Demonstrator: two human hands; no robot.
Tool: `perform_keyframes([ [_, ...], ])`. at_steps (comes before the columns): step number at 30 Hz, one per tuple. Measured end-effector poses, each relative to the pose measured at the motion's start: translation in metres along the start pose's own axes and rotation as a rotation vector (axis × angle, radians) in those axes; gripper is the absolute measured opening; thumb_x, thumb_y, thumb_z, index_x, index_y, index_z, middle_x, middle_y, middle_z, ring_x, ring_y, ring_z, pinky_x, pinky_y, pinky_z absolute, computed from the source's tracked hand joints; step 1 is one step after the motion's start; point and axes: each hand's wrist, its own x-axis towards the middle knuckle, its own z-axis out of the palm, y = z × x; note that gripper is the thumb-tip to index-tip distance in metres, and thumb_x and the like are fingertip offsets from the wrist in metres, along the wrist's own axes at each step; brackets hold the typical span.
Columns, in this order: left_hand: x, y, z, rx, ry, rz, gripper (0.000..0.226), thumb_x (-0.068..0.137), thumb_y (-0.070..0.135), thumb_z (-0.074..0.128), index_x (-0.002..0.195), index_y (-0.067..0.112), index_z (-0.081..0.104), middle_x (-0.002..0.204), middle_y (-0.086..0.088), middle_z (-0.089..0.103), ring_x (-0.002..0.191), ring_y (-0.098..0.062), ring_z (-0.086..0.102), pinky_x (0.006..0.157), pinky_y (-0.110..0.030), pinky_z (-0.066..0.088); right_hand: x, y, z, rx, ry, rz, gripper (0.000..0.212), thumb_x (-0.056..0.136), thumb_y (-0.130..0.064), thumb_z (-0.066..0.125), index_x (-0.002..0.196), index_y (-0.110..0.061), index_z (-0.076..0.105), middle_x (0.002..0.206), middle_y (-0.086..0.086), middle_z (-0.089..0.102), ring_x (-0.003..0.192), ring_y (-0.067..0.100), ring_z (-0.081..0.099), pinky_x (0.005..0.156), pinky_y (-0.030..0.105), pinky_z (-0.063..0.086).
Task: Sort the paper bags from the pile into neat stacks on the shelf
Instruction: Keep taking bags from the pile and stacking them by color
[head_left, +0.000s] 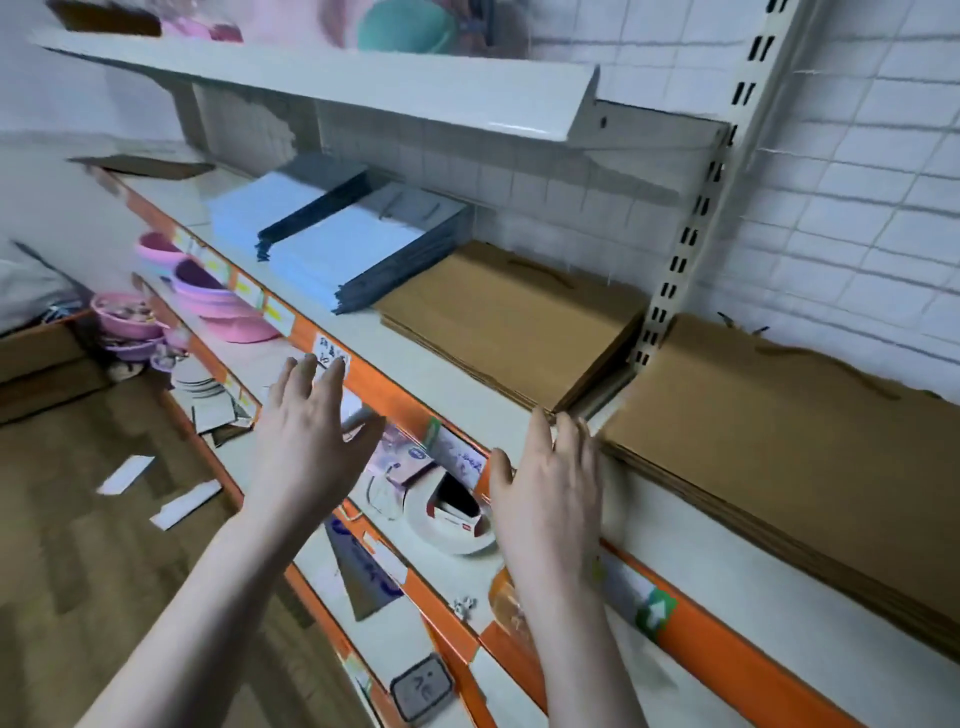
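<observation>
A flat stack of brown paper bags (511, 322) lies on the white shelf (457, 387) with the orange front edge. A larger brown stack (779, 441) lies to its right, past the upright. Two stacks of white bags with dark edges (358, 249) lie to the left. My left hand (306, 431) hovers in front of the shelf edge, fingers spread, holding nothing. My right hand (550, 488) is flat with straight fingers, its fingertips at the near corner of the middle brown stack, beside the left edge of the larger stack.
An upper white shelf (322, 83) overhangs the stacks. Pink and purple bowls (218, 301) stand on a lower shelf at left. Below my hands lie tape, small boxes and cards (447, 504). Paper scraps (182, 504) lie on the wooden floor. A slotted upright (691, 234) divides the shelf.
</observation>
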Motion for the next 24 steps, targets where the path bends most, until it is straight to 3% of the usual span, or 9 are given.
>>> perform_keyframes([
  [6, 0.030, -0.123, -0.038, 0.030, 0.047, -0.121, 0.060, 0.077, 0.031, 0.073, 0.124, -0.001, 0.053, 0.129, -0.026, 0.049, 0.125, -0.040, 0.040, 0.101, -0.051, 0.038, 0.006, -0.117, 0.050, 0.102, -0.111, -0.112, 0.054, 0.088, -0.033, 0.059, 0.135, -0.007, 0.048, 0.134, 0.017, 0.050, 0.129, 0.032, 0.041, 0.107, 0.041, 0.032],
  [9, 0.049, -0.189, -0.057, 0.042, 0.085, -0.170, 0.062, 0.078, 0.035, 0.071, 0.125, -0.001, 0.053, 0.130, -0.025, 0.049, 0.127, -0.041, 0.039, 0.107, -0.048, 0.032, 0.008, -0.181, 0.079, 0.151, -0.148, -0.163, 0.056, 0.090, -0.032, 0.056, 0.138, -0.006, 0.044, 0.138, 0.018, 0.045, 0.132, 0.033, 0.037, 0.109, 0.042, 0.028],
  [13, 0.072, -0.261, -0.081, 0.046, 0.120, -0.216, 0.062, 0.082, 0.030, 0.069, 0.133, 0.003, 0.048, 0.141, -0.024, 0.041, 0.137, -0.038, 0.029, 0.112, -0.043, 0.024, 0.011, -0.261, 0.116, 0.168, -0.139, -0.174, 0.054, 0.086, -0.030, 0.060, 0.133, -0.006, 0.049, 0.131, 0.017, 0.051, 0.125, 0.033, 0.043, 0.104, 0.042, 0.033],
  [20, 0.116, -0.349, -0.094, 0.069, 0.081, -0.277, 0.063, 0.078, 0.026, 0.074, 0.130, -0.001, 0.051, 0.136, -0.025, 0.046, 0.133, -0.042, 0.034, 0.108, -0.048, 0.030, 0.020, -0.355, 0.170, 0.158, -0.190, -0.232, 0.052, 0.085, -0.030, 0.062, 0.130, -0.006, 0.051, 0.127, 0.015, 0.054, 0.121, 0.032, 0.047, 0.100, 0.042, 0.038],
  [24, 0.153, -0.386, -0.083, 0.059, 0.052, -0.299, 0.066, 0.080, 0.029, 0.071, 0.135, 0.004, 0.046, 0.142, -0.021, 0.041, 0.138, -0.036, 0.028, 0.111, -0.044, 0.026, 0.041, -0.393, 0.213, 0.149, -0.151, -0.259, 0.051, 0.076, -0.027, 0.073, 0.120, -0.003, 0.060, 0.113, 0.018, 0.061, 0.107, 0.036, 0.058, 0.089, 0.043, 0.047],
])
